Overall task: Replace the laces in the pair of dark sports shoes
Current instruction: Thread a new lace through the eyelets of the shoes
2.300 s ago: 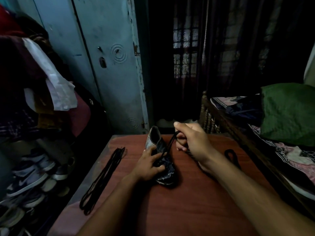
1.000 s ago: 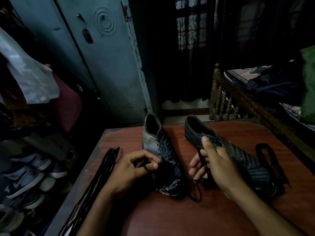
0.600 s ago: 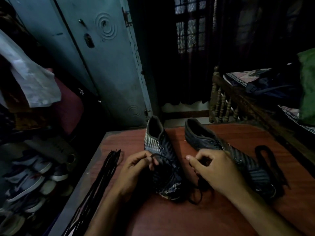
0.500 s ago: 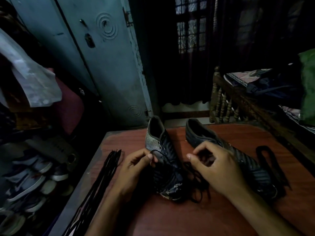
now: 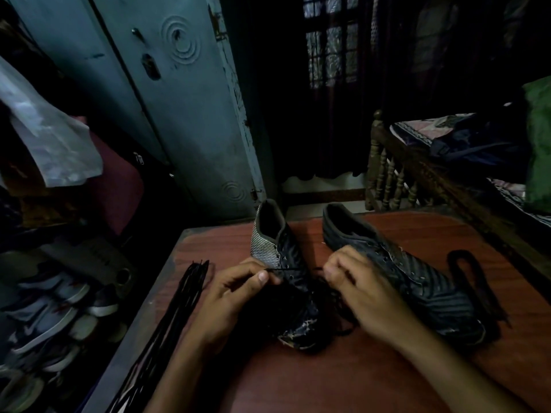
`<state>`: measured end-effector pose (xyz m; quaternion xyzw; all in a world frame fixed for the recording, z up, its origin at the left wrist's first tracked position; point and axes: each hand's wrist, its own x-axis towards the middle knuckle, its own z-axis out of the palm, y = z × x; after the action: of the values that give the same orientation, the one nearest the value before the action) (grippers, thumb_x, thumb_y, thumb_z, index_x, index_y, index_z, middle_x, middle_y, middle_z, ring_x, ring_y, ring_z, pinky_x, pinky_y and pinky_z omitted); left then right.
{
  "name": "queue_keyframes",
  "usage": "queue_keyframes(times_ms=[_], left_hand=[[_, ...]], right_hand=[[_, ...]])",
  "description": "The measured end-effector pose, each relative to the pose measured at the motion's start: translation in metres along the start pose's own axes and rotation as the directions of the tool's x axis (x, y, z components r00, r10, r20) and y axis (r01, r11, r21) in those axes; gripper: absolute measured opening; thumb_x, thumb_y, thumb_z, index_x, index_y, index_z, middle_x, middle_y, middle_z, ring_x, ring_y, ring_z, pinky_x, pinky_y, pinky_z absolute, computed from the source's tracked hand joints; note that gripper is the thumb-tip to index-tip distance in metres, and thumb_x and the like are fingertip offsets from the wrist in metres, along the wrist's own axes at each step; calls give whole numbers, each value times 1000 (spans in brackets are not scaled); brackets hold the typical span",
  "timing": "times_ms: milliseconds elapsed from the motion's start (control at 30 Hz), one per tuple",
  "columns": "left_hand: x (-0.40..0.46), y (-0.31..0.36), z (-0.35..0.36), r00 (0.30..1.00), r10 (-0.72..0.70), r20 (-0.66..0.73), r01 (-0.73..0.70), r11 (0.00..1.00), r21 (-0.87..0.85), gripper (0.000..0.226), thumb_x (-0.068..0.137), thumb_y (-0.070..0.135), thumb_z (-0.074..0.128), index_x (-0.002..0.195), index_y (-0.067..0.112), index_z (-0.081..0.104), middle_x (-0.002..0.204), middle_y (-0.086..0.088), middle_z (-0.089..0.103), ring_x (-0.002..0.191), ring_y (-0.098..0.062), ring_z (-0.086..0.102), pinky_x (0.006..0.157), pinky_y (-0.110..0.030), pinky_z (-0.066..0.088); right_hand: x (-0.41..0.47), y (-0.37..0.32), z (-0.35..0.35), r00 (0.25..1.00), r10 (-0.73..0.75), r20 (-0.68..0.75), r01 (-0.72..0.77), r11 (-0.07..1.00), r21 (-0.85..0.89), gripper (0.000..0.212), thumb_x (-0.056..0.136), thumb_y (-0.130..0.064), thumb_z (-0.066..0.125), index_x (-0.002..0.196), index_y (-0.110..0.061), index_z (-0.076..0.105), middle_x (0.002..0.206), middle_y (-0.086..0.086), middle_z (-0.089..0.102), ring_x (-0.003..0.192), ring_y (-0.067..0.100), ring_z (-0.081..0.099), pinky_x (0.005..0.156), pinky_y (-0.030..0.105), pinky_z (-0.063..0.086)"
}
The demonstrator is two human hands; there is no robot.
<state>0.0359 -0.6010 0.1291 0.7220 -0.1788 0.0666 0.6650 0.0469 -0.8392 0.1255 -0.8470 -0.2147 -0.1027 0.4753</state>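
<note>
A rack of pale sneakers (image 5: 44, 320) sits low at the far left, beside a reddish wooden table (image 5: 328, 383). A bundle of black laces (image 5: 179, 305) lies along the table's left edge, where it lay half a second ago. The person's left hand (image 5: 235, 296) pinches a thin black lace (image 5: 283, 268) between thumb and forefinger, the other fingers curled; the lace now runs taut and level across the eyelets of the left shoe (image 5: 280, 263), where earlier it curved slack. That dark shoe stands mid-table, heel away from the viewer, its toe hidden under a loose tangle of lace. The right hand (image 5: 360, 290), fingers curled, has dropped slightly and closed since the earlier frame; it appears to hold the lace's other end, though blur hides the grip. The right shoe (image 5: 417, 278) lies just beside it, angled right. Another black lace (image 5: 474, 281), looped, rests near the table's right edge, unmoved.
</note>
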Motion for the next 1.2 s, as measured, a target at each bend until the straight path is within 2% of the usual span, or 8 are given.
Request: queue_keyframes(times_ms=[133, 300, 467, 533, 633, 800, 1100, 1200], left_hand=[[0, -1, -3, 1000, -11, -6, 11, 999, 33, 26, 95, 30, 62, 88, 10, 77, 91, -6, 67, 93, -21, 62, 86, -32, 47], [-1, 0, -5, 991, -10, -130, 15, 999, 35, 19, 98, 11, 62, 91, 14, 79, 92, 0, 76, 94, -11, 70, 85, -20, 52], [-2, -4, -6, 985, -117, -127, 90, 975, -202, 3, 86, -1, 65, 88, 1, 63, 83, -4, 69, 82, -9, 66, 75, -18, 52], [0, -3, -7, 993, -96, -67, 70, 946, -317, 19, 72, 15, 67, 84, 2, 61, 80, -8, 62, 81, -15, 61, 76, -26, 50], [0, 2, -6, 997, -74, -29, 58, 929, -366, 19, 76, 28, 73, 81, 11, 67, 79, -8, 60, 82, -18, 61, 78, -26, 51], [0, -1, -7, 987, -122, -107, 101, 978, -184, 45, 75, 54, 85, 85, 12, 71, 81, -7, 64, 79, -13, 60, 76, -22, 52], [2, 4, -11, 974, -182, -132, 120, 917, -380, 13, 62, 28, 67, 69, 19, 62, 86, -7, 62, 83, -18, 62, 80, -33, 48], [1, 4, -14, 973, -178, -146, 100, 899, -425, 23, 54, 30, 77, 67, 20, 60, 88, -4, 62, 88, -17, 64, 89, -41, 43]], right_hand=[[4, -12, -18, 956, 290, -40, -196, 734, 650, 36, 102, -32, 45, 78, -6, 53, 77, 3, 62, 81, 19, 60, 84, 29, 47], [4, -25, -41, 926, 363, -102, -79, 452, 889, 28, 104, -21, 40, 79, -10, 46, 60, 5, 39, 59, 22, 45, 73, 40, 46], [4, -21, -36, 949, 288, -132, -103, 675, 730, 18, 104, -13, 48, 94, -9, 62, 56, 1, 45, 50, 16, 44, 54, 33, 40], [0, -15, -27, 983, 87, -159, -30, 944, 329, 16, 103, -15, 53, 94, -17, 66, 61, -13, 55, 54, 2, 51, 58, 19, 42], [-6, -10, -15, 971, -220, -89, 208, 970, -123, 11, 101, -21, 57, 100, -25, 67, 81, -24, 62, 78, -5, 61, 69, 8, 41], [-6, -7, -13, 978, -161, -132, 151, 985, -80, 23, 100, -9, 59, 114, -23, 70, 78, -35, 61, 63, 3, 63, 65, 9, 43], [-1, -3, -27, 951, -19, -310, 27, 999, 21, 23, 101, -15, 55, 112, -29, 69, 81, -17, 68, 59, 14, 64, 52, 30, 54], [1, 1, -33, 962, -38, -272, 23, 998, -59, 26, 98, -8, 55, 104, -28, 70, 85, -18, 66, 68, 5, 65, 58, 16, 50]])
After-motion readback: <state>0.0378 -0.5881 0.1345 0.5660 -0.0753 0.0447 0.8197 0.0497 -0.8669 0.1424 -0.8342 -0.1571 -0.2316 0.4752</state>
